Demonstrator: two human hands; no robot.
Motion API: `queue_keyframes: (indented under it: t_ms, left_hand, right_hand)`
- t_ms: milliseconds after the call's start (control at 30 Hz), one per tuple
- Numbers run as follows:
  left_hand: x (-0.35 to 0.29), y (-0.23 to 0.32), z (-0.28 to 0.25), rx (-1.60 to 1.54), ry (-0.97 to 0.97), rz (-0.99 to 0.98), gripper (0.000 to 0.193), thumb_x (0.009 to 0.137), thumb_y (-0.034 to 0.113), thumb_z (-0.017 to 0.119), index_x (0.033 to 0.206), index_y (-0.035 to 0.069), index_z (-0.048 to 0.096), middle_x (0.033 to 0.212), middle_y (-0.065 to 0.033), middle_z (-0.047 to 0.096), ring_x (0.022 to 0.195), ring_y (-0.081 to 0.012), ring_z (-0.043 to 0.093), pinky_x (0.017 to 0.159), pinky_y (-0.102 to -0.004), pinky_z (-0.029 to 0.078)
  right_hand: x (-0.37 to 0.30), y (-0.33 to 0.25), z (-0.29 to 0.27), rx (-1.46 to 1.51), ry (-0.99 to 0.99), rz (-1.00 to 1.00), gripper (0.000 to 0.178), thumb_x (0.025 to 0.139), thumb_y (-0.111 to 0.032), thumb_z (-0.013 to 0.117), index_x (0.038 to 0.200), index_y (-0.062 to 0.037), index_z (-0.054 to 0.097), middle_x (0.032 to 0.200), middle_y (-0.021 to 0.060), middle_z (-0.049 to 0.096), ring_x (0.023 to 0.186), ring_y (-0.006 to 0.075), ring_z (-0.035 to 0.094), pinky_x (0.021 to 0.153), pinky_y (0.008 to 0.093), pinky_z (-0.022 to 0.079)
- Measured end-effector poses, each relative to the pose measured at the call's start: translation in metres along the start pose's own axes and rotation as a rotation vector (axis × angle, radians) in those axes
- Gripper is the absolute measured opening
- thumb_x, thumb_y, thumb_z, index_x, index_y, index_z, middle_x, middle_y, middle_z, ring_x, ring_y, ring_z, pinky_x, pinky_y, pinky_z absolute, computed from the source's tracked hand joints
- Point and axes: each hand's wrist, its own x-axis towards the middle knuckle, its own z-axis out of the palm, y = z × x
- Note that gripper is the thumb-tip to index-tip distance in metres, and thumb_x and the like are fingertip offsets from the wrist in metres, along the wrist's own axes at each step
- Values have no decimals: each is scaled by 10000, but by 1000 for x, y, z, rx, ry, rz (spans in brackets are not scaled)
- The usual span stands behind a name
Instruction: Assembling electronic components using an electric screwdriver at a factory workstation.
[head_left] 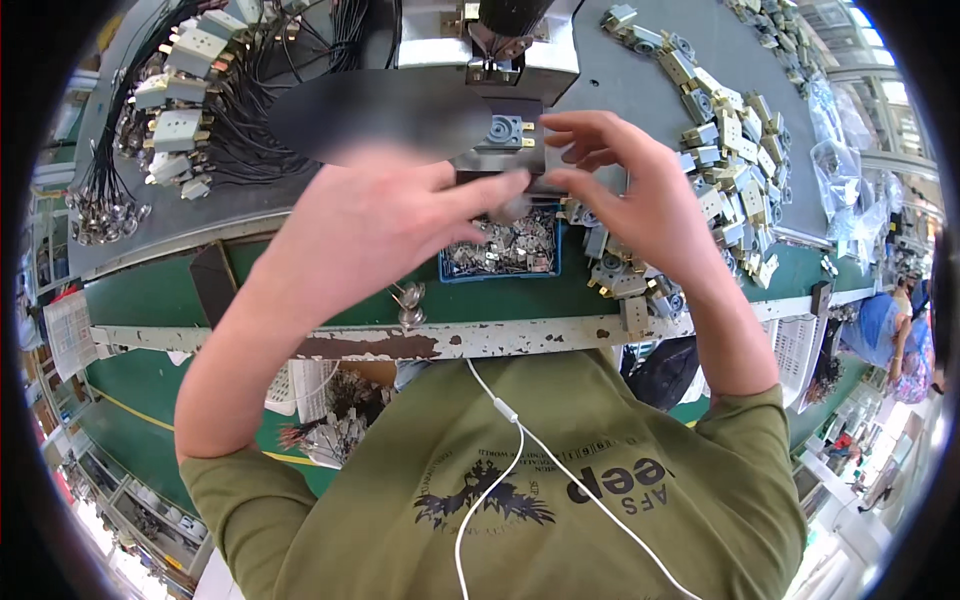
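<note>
A grey plug part with a round face and brass pins [507,131] sits on the metal block of a bench machine [487,60]. My right hand [640,185] is just right of it, with thumb and fingers curved and apart and nothing visible between them. My left hand [375,220] reaches in from the left, its index finger stretched toward the block and another finger apart below. Some motion blur and a dark smeared oval hide its upper side. Beneath the left fingertips lies a blue tray [500,277] of small metal pieces; a blurred shiny spot shows there.
Grey and cream plug housings [735,165] are heaped on the right. To the left, white housings [180,130] trail black cables [255,110]. A small metal part [411,305] lies near the chipped bench edge [370,345]. White earphone cords [507,410] hang over my shirt.
</note>
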Motion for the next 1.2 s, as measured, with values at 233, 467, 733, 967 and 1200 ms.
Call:
queue_keyframes:
  t_ms: [233,467,733,967,1200]
  left_hand:
    - [6,-10,-6,-145,-50,-4,309,887,261,740,1182,172,713,809,-40,647,777,-264,672,704,-387,526]
    - [31,-41,18,-273,-69,-270,373,941,231,711,1303,146,684,977,-133,740,827,-354,685,751,-429,553]
    - [33,-38,24,-210,-8,-182,374,935,248,723,1303,188,696,975,-104,746,832,-311,690,752,-402,557]
    - [34,-40,25,-207,-14,-198,318,972,349,659,1236,175,689,971,-85,747,932,-293,716,751,-423,574]
    - [33,-43,22,-229,-58,-198,343,936,260,713,1268,178,694,1012,-89,749,911,-309,711,793,-414,573]
  right_hand:
    - [9,1,-9,-107,327,-192,399,933,19,717,1319,-25,624,1218,92,696,1015,154,679,851,313,560]
    - [49,-52,-40,247,610,-459,709,936,-186,780,1497,-6,384,1354,187,575,1165,213,618,975,333,515]
    - [130,-51,-33,241,859,-589,616,927,-230,816,1393,4,487,1169,182,646,968,192,678,811,308,561]
    - [97,-57,-37,331,761,-562,527,926,-203,815,1315,5,528,1076,155,665,874,175,677,740,294,556]
    - [88,-75,-36,410,694,-565,438,925,-177,815,1237,6,568,983,128,684,780,158,676,670,280,551]
